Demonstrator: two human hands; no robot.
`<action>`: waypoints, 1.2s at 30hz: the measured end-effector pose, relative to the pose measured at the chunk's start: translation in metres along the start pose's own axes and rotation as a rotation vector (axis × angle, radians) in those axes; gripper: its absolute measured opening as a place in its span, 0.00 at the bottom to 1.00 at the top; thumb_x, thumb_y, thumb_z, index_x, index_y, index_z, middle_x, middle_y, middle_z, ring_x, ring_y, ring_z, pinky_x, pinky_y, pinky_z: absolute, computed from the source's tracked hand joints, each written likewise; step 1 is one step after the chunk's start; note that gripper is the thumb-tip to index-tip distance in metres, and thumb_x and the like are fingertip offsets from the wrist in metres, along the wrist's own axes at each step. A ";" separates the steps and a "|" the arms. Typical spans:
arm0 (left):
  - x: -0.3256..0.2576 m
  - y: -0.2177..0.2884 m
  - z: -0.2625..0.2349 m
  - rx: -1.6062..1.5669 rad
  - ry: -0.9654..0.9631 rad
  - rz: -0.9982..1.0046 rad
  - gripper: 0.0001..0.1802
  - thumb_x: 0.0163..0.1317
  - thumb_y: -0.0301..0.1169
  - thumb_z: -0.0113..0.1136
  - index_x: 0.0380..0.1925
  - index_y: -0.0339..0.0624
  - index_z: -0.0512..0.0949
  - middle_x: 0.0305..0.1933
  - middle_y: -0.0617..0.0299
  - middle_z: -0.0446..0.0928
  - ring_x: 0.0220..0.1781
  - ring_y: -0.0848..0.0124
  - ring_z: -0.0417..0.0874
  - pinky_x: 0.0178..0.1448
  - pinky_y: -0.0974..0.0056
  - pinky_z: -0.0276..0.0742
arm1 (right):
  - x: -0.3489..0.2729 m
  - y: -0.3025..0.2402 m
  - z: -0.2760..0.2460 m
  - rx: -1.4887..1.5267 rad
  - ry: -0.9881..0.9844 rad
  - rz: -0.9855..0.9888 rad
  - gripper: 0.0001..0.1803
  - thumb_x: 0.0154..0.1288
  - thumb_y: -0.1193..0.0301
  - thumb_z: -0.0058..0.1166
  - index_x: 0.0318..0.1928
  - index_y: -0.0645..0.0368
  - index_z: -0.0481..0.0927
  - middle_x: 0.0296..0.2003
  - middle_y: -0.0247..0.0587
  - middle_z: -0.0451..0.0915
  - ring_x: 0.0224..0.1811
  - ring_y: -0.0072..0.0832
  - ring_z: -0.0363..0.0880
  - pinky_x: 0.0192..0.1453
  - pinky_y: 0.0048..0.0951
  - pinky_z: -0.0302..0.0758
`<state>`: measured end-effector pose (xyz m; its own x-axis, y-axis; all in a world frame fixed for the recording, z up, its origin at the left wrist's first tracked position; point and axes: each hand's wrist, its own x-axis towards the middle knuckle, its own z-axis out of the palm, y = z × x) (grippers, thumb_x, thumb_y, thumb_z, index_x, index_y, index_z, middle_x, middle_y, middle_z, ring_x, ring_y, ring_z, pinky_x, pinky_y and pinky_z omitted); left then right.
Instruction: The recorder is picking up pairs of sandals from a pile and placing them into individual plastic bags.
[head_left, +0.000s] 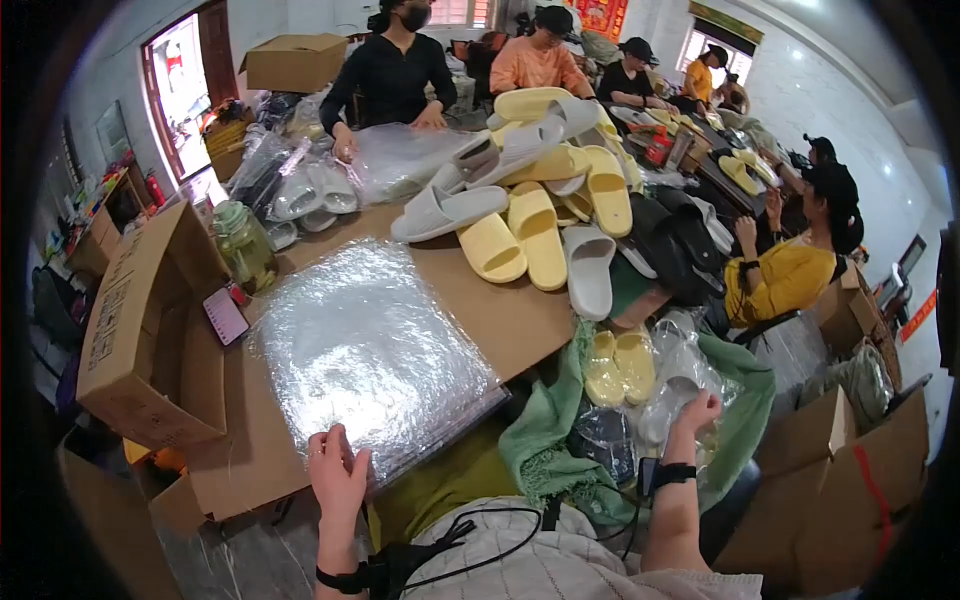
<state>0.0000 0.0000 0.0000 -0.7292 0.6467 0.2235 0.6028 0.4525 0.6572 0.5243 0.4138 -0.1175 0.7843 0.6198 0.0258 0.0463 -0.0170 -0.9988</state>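
Note:
My left hand [340, 472] rests at the near edge of a stack of clear plastic bags [370, 340], its fingers stretched out and apart. My right hand [700, 410] is closed above an open green woven sack [735, 385]. Beside its fingers lie grey slippers [672, 395] in clear plastic; whether the fingers grip that plastic is hidden. The sack also holds a bagged yellow pair [618, 368] and a dark bagged pair [602, 440]. Beyond the bag stack rises a loose pile of yellow slippers [540, 235], mixed with grey slippers [590, 270] and black slippers [675, 240].
An open cardboard box [150, 330] stands at the table's left, near a glass jar [243, 245] and a phone [226, 316]. Across the table a person in black [390, 75] handles plastic film. Another in yellow [790, 270] sits at right, near cardboard boxes [830, 490].

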 end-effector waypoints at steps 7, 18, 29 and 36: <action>0.005 -0.006 -0.006 0.081 0.067 0.074 0.28 0.54 0.36 0.71 0.55 0.40 0.76 0.49 0.49 0.72 0.42 0.54 0.78 0.44 0.54 0.76 | -0.180 -0.130 0.119 0.168 -0.831 -0.610 0.07 0.65 0.81 0.57 0.42 0.59 0.77 0.36 0.30 0.74 0.37 0.17 0.71 0.43 0.20 0.71; -0.001 0.006 -0.007 0.018 -0.022 0.006 0.30 0.55 0.42 0.73 0.55 0.43 0.77 0.47 0.49 0.73 0.44 0.52 0.78 0.47 0.52 0.76 | -0.269 -0.113 0.308 0.026 -1.260 0.646 0.16 0.67 0.66 0.61 0.48 0.62 0.75 0.30 0.42 0.81 0.19 0.27 0.73 0.22 0.29 0.71; -0.002 -0.003 -0.009 0.094 0.047 0.076 0.30 0.56 0.43 0.72 0.56 0.41 0.76 0.50 0.47 0.72 0.51 0.49 0.77 0.51 0.51 0.76 | -0.268 -0.179 0.204 0.508 -1.058 0.000 0.07 0.65 0.72 0.56 0.30 0.56 0.73 0.27 0.25 0.71 0.27 0.14 0.67 0.30 0.20 0.63; 0.000 -0.001 -0.006 0.069 0.066 0.076 0.30 0.56 0.41 0.71 0.56 0.40 0.77 0.51 0.47 0.73 0.51 0.49 0.77 0.53 0.51 0.76 | -0.234 -0.243 0.202 0.362 -1.346 -0.186 0.08 0.70 0.67 0.56 0.36 0.59 0.78 0.30 0.24 0.74 0.31 0.14 0.70 0.36 0.21 0.66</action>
<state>-0.0022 -0.0043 0.0038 -0.6987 0.6403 0.3191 0.6765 0.4464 0.5858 0.2045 0.4307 0.1106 -0.4101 0.8600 0.3037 -0.2389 0.2201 -0.9458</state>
